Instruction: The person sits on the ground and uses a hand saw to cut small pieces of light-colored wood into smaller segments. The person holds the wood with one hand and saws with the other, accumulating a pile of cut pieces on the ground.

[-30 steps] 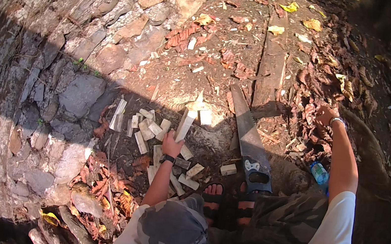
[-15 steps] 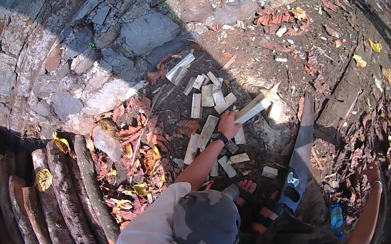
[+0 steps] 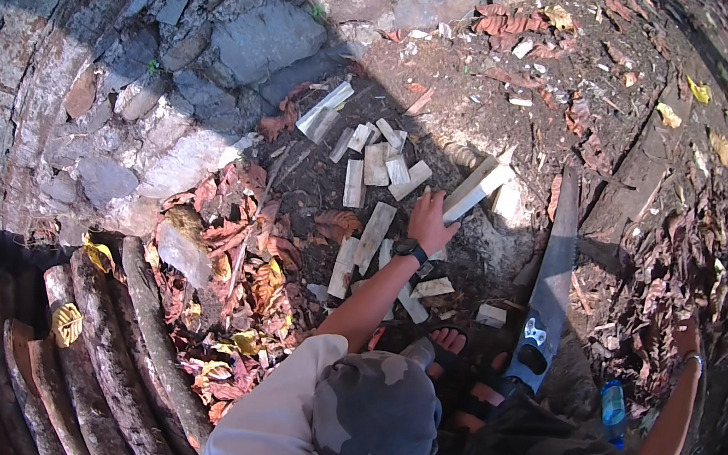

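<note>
My left hand [image 3: 429, 225], with a dark watch on its wrist, is at the near end of a split, squared piece of wood [image 3: 478, 188]. The end lies between my thumb and fingers. The far end rests by a pale block [image 3: 507, 199] in the sunlight. Several short cut wood pieces [image 3: 376, 163] lie left of my hand, and longer ones [image 3: 374, 232] lie nearer to me. On the far right, my right hand [image 3: 688, 340] is down by dry brown leaves, its fingers blurred in shadow. I cannot see anything held there.
A handsaw [image 3: 545, 290] lies right of my feet, blade pointing away. A blue-tinted plastic bottle [image 3: 613, 405] lies near my right forearm. Logs [image 3: 111, 336] are lined up at lower left, below a stone wall [image 3: 264, 41]. Dry leaves [image 3: 268, 284] cover ground beside them.
The piece of wood at my left hand has turned, showing a darker side face, and my left fingers have shifted along its near end. My right hand has dropped slightly toward the leaves.
</note>
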Demonstrator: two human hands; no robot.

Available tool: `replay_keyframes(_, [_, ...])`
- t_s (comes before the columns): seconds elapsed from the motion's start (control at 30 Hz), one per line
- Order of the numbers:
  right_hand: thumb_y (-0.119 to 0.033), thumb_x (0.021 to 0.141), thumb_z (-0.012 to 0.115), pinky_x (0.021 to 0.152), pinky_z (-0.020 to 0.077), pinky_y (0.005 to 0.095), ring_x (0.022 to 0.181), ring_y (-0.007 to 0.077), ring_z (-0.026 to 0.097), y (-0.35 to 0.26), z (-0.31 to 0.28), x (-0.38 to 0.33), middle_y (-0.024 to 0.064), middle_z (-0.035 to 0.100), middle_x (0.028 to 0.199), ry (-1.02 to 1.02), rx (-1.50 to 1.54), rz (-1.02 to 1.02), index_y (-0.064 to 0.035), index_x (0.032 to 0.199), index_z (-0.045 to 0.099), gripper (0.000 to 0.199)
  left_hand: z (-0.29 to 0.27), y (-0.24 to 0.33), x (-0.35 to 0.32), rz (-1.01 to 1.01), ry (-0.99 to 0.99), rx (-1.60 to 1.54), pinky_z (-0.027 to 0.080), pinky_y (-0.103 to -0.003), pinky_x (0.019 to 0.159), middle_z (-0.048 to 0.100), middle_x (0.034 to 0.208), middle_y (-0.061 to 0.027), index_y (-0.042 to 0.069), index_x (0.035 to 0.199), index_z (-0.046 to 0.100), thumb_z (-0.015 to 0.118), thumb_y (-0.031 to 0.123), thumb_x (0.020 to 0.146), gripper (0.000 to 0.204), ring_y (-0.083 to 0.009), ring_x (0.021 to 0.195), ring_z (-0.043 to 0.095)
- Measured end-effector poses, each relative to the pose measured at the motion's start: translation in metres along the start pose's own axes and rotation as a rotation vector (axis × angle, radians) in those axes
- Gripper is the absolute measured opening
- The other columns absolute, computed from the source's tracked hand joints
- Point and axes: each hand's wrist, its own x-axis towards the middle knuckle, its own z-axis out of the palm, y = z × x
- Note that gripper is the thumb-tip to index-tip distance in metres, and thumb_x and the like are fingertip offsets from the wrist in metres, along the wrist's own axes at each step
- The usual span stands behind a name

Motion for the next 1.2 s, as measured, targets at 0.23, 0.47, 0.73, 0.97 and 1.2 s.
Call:
replay_keyframes(0.23, [-0.013,0.075,0.07,0.059,0.0543,0.0405,0.07,0.0229,0.066,0.031,0.008,0.007,0.0159,0.066,0.097,-0.057,-0.022,0.15,-0.0073,0.111,0.059,0.037,0.019,0.068,0.014,0.31,-0.027,0.006,0.046,-0.046,0.094,0.052,0.119,-0.0171,0.006,0.132,0.051,0.074,0.022,0.079,0.06,-0.0346,0.109,0.053])
replay_keyframes(0.47, [-0.011,0.075,0.068,0.056,0.0524,0.039,0.069,0.0215,0.064,0.013,-0.002,0.013,0.0142,0.066,0.092,-0.067,0.005,0.101,-0.0076,0.117,0.06,0.043,0.051,0.093,0.035,0.439,-0.119,0.257,0.048,-0.043,0.095,0.05,0.132,-0.0236,0.013,0.137,0.055,0.055,0.009,0.087,0.05,-0.0357,0.11,0.054])
replay_keyframes(0.73, [-0.005,0.076,0.07,0.045,0.0458,0.0372,0.057,0.0174,0.055,-0.016,0.013,0.011,0.0083,0.059,0.077,-0.132,0.106,0.121,-0.0114,0.113,0.061,0.039,0.052,0.094,0.036,0.477,-0.116,0.285,0.051,-0.04,0.09,0.049,0.134,-0.0288,0.01,0.136,0.056,0.055,0.009,0.088,0.048,-0.0375,0.11,0.055])
replay_keyframes(0.97, [-0.006,0.075,0.069,0.044,0.0451,0.0367,0.054,0.0171,0.054,0.02,0.012,0.031,0.0077,0.059,0.076,-0.103,0.102,0.057,-0.0108,0.107,0.061,0.034,0.031,0.104,0.019,0.365,-0.138,-0.048,0.043,-0.05,0.101,0.042,0.135,-0.0285,0.005,0.131,0.054,0.062,0.01,0.078,0.054,-0.0435,0.119,0.047])
replay_keyframes(1.2, [-0.006,0.074,0.068,0.044,0.0447,0.0362,0.053,0.0164,0.053,0.049,0.009,0.032,0.0067,0.058,0.074,-0.107,0.102,0.045,-0.0099,0.104,0.061,0.031,-0.034,0.045,-0.009,0.118,0.114,-0.135,0.038,-0.051,0.107,0.04,0.138,-0.0275,0.003,0.138,0.045,0.067,0.018,0.082,0.062,-0.0472,0.124,0.044])
